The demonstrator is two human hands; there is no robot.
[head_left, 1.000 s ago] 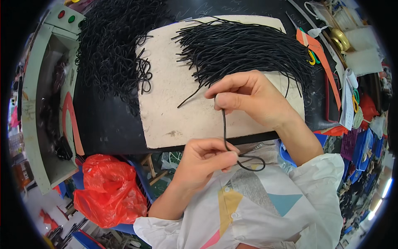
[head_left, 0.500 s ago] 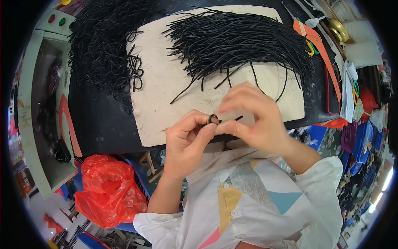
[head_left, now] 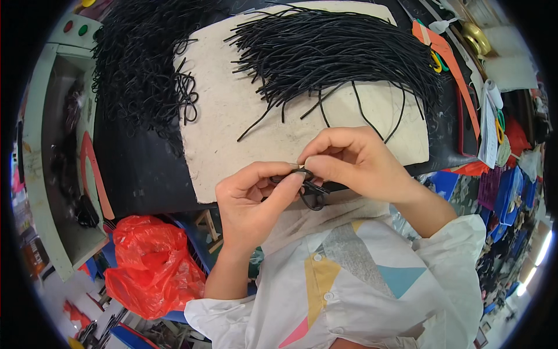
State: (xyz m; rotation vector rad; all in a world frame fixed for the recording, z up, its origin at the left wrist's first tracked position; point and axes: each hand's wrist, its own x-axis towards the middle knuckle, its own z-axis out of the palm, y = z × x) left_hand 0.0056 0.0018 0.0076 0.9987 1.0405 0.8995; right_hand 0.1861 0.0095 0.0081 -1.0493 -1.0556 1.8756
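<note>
Between my two hands, just off the near edge of the pale board [head_left: 224,145], is a black cord [head_left: 314,201] bent into loops. My left hand [head_left: 256,198] pinches it between thumb and forefinger. Close against those fingertips, my right hand [head_left: 346,160] also pinches the cord with thumb and forefinger. The exact crossing of the cord is partly hidden by the fingers. Beyond my hands, a thick bundle of straight black cords [head_left: 334,55] lies across the board. To the left, a heap of looped black cords [head_left: 139,70] spills onto the board's edge.
A red plastic bag [head_left: 154,264] sits at the lower left, beside a grey metal box [head_left: 43,168] with two buttons. An orange angled piece [head_left: 450,64], scissors [head_left: 436,61] and papers [head_left: 488,128] lie along the right side of the black table [head_left: 136,180].
The cord has gone from a small ring with a short end sticking out to several loops hanging below my fingers. My right hand has lowered and closed in beside the left.
</note>
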